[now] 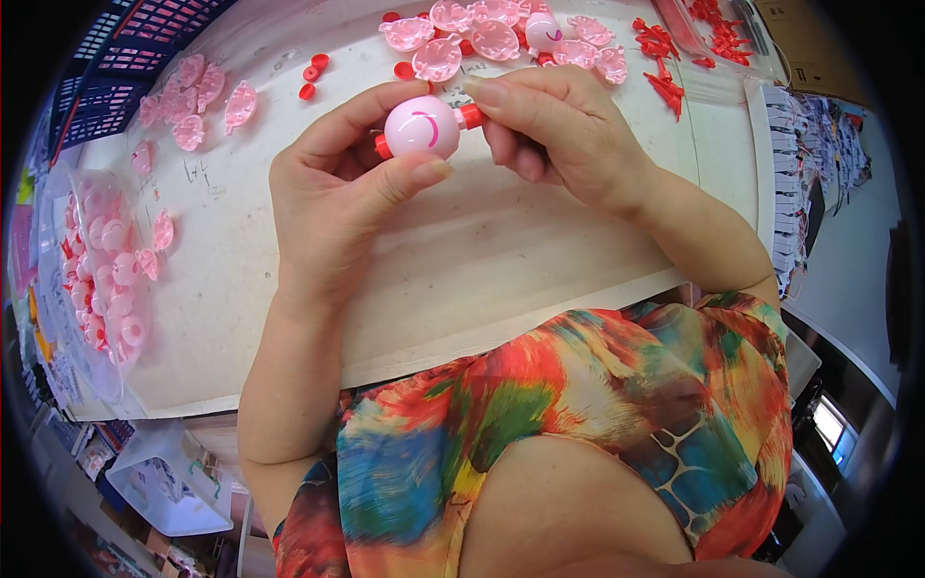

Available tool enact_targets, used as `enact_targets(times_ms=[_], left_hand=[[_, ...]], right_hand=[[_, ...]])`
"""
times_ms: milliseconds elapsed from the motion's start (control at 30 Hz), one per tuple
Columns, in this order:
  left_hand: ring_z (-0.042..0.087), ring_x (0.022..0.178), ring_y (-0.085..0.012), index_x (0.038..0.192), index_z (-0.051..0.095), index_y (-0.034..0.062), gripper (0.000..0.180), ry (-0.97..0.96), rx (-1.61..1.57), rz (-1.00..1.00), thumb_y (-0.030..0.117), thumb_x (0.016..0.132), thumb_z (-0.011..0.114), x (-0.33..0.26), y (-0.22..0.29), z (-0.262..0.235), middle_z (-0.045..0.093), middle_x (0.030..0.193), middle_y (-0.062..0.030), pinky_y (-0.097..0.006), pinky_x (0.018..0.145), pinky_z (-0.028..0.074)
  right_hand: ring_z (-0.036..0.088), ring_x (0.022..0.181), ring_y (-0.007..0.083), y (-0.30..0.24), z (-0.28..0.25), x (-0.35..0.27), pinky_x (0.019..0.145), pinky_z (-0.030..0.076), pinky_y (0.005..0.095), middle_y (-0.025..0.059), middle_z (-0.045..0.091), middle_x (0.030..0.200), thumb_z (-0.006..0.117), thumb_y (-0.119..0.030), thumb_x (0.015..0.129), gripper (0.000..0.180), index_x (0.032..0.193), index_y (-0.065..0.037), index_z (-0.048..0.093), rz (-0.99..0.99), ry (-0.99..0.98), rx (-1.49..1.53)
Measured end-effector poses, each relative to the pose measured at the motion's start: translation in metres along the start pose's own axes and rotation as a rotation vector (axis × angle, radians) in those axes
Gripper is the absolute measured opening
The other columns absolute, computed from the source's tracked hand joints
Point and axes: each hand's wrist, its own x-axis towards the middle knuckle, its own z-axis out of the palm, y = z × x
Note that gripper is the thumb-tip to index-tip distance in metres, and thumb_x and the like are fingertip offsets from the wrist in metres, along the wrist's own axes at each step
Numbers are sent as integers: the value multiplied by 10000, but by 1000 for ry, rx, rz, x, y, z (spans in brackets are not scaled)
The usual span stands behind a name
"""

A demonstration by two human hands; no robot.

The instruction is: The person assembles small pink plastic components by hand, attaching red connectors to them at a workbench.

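My left hand (337,193) grips a small pink toy ball (422,126) with a curved magenta mark, thumb below and fingers behind it. Red caps stick out of the ball on its left and right sides. My right hand (554,130) pinches the red cap (471,116) on the ball's right side with its fingertips. Both hands hover above the pale worktable (462,260).
Pink half-shells (496,39) and one assembled pink ball (542,32) lie at the far centre. Red caps (313,75) and red pegs (660,58) are scattered nearby. More pink shells (193,96) lie far left; a clear bag of pink parts (101,275) sits left.
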Motion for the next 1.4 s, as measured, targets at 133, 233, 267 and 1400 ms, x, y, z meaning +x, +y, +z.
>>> enact_targets(times_ms=[133, 233, 267, 1400], left_hand=[[602, 855, -239, 1087, 506, -40, 415, 4, -21, -57, 89, 721, 655, 0, 4, 0, 579, 974, -139, -314, 776, 506], [608, 837, -238, 1094, 500, -47, 409, -7, -78, -134, 102, 739, 637, 1, 7, 1, 579, 977, -139, -309, 760, 513], [611, 830, -238, 1097, 496, -51, 405, -14, -110, -166, 107, 748, 628, 1, 8, 1, 579, 979, -140, -307, 751, 517], [597, 873, -215, 1113, 482, -65, 467, -134, -46, -218, 136, 725, 647, -2, 14, -8, 580, 984, -159, -347, 767, 517]], right_hand=[[434, 498, 61, 4, -1, 1, 445, 348, 211, 0, 486, 548, 456, -282, 866, 346, 656, -28, 563, -162, 3, -141], [477, 519, 100, 8, -5, 3, 466, 379, 244, 24, 509, 573, 448, -266, 873, 313, 724, -24, 578, -368, 11, -376], [496, 534, 130, 11, -8, 4, 480, 390, 259, 40, 515, 590, 449, -254, 873, 285, 761, -27, 579, -466, 1, -473], [490, 526, 249, 19, -13, 9, 443, 389, 312, 100, 500, 632, 621, -104, 727, 157, 776, 4, 518, -1134, -10, -994]])
